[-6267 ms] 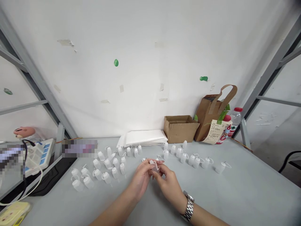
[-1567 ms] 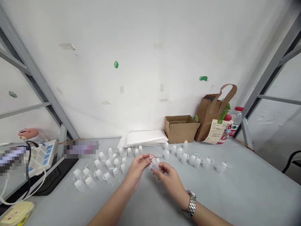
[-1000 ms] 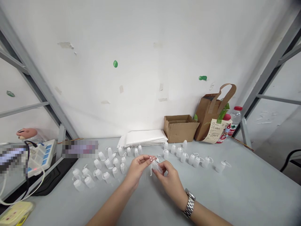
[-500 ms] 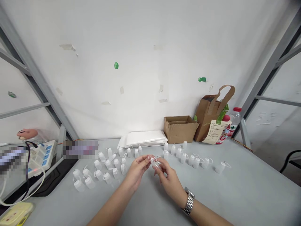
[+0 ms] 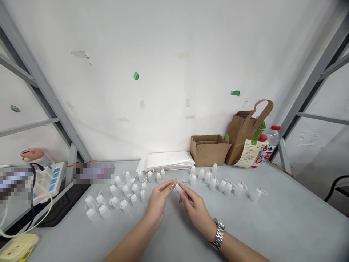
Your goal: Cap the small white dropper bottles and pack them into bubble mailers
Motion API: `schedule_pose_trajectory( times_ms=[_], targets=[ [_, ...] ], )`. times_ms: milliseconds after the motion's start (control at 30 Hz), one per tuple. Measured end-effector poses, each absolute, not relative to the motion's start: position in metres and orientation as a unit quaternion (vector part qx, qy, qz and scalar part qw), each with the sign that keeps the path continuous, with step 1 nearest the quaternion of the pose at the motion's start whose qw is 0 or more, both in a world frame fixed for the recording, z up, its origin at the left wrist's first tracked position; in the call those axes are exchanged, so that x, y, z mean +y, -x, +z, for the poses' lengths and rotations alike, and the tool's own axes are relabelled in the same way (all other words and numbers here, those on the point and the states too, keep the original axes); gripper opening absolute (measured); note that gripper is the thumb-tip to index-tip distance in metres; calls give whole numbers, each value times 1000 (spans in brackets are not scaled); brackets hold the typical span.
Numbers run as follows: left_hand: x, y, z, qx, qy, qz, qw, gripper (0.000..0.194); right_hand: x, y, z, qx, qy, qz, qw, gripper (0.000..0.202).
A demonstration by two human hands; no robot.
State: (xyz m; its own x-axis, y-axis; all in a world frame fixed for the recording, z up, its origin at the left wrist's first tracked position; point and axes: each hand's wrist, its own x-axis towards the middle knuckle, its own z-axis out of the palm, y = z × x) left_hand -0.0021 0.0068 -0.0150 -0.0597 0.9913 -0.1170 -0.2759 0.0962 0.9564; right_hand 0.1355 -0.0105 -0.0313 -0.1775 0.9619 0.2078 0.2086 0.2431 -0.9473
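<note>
1. held bottle point(image 5: 180, 189) and small bottles point(image 5: 255, 195): translucent, smooth plastic.
2. watch band point(image 5: 219, 236): shiny metal links.
3. open box point(image 5: 211, 154): matt brown cardboard.
4. carrier bag point(image 5: 235, 140): matt brown paper; its slip point(image 5: 247, 154), pale paper.
5. tabletop point(image 5: 251, 229): smooth grey, low sheen.
6. slab point(image 5: 64, 207): glossy black.
7. wall point(image 5: 163, 43): matt, mostly smooth.
8. frame point(image 5: 45, 87): grey, metal-looking.
9. power strip point(image 5: 54, 182): smooth plastic.

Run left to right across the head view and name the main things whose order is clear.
Power strip, left hand, small white bottle, right hand, metal-band wristwatch, brown paper bag, red-capped clear bottle.
</note>
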Motion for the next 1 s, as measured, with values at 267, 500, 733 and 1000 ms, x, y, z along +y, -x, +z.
schedule_pose_trajectory(
  times_ms=[267, 500, 733, 1000],
  targets=[
    [10, 5, -9, 439, -421, 531, 589, 29, -6, -139, -15, -516, 325, 663, 435, 35],
    [13, 6, -11, 412, -418, 541, 602, 27, -5, -142, -11, -407, 316, 720, 465, 40],
    [12, 5, -8, 452, -415, 558, 559, 27, -2, -139, -17, -465, 401, 642, 459, 49],
    [10, 7, 4, 533, -532, 476, 454, 13, -1, -144, -15, -502, 419, 570, 498, 45]
  ],
)
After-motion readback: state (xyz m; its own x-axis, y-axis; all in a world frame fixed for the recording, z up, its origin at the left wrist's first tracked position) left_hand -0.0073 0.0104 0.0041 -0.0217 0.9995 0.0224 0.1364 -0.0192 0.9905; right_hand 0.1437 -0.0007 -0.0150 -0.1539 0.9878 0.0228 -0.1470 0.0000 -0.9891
